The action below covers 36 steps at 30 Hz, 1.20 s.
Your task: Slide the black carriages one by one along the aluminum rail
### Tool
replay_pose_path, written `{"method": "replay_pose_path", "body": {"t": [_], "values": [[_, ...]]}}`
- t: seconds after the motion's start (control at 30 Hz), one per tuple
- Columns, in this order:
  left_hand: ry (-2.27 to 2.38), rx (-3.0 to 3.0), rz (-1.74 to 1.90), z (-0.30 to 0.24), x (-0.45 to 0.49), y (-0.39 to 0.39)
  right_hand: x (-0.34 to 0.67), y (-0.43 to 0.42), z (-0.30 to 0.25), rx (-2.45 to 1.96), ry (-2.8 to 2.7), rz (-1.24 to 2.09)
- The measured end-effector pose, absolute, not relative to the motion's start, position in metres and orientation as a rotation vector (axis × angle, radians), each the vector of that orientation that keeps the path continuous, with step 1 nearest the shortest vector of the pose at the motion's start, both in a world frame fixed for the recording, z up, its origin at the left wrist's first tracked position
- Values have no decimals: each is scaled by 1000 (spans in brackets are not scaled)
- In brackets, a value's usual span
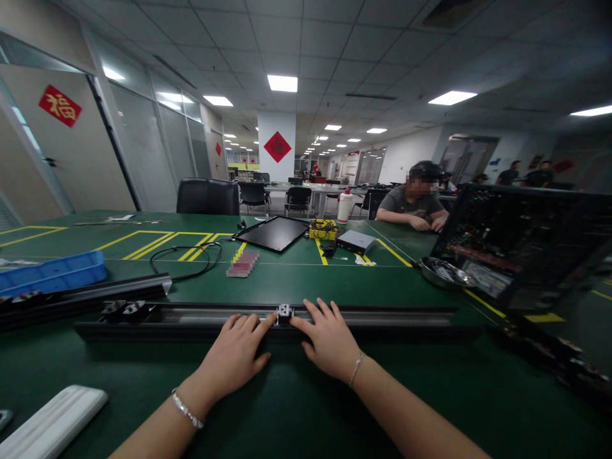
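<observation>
Two bare hands rest on a black aluminium rail laid across a green bench, the left hand and right hand flanking a small metal carriage mounted on it. The fingers are splayed and unclenched, with both index fingertips just beside the carriage; no firm grasp shows. A second black rail lies behind, near a blue plastic tray. Farther along the bench sit a black panel and a grey box. An open computer case stands at right beside a metal dish, while a seated co-worker works beyond.
</observation>
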<state>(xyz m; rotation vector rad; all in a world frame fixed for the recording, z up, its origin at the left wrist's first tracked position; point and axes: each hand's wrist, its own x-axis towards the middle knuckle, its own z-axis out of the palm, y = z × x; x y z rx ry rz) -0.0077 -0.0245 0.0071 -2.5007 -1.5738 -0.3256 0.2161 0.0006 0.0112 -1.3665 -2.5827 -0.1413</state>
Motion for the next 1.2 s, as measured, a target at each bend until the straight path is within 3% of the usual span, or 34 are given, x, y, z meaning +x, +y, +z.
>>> {"method": "replay_pose_path", "body": {"t": [0.3,1.2], "values": [[-1352,-2471,-414,-10,-5,-19,217,1,10,-1363,-2571,-147],[-1451,-2485,-382,-5,-2,-20,221,1,14,-1313,-2575,-116]]}}
